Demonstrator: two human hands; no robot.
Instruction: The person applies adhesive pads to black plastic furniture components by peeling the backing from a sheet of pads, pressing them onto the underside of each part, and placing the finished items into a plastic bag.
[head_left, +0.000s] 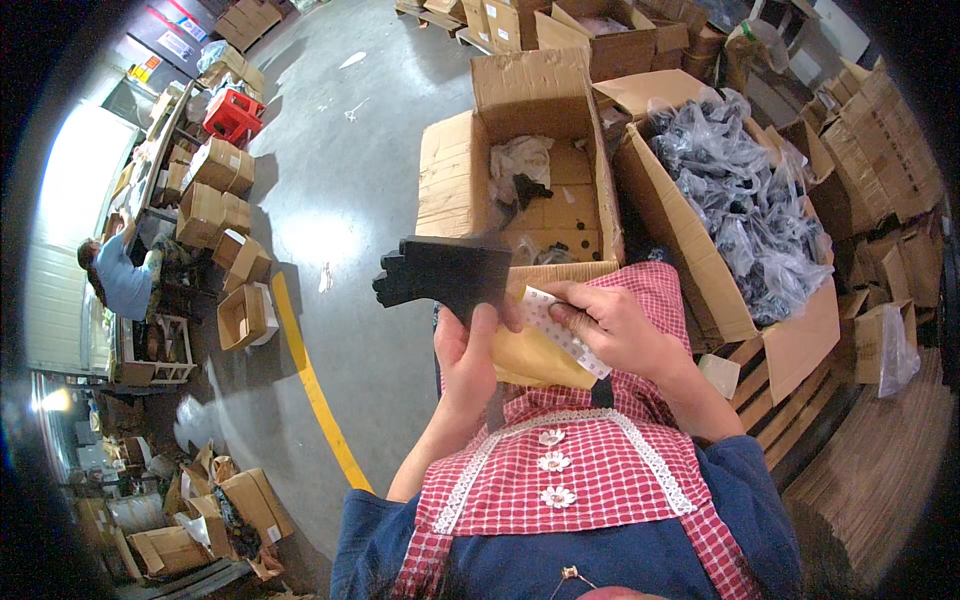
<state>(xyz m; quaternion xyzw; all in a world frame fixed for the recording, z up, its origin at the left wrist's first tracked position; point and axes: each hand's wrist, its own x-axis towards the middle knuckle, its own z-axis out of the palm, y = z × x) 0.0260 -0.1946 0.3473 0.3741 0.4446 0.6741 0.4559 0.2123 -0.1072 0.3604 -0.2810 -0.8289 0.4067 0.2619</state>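
Concrete floor [330, 190] spreads toward eleven o'clock; curled left hand [468, 358] grips a black glove-shaped piece [450, 268], right hand [618, 328] pinches a white printed strip [568, 334].

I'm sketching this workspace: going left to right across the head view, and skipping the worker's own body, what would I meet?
Seated co-worker in blue → red plastic stool → yellow floor line → black notched piece → dotted white strip → heap of clear plastic bags.
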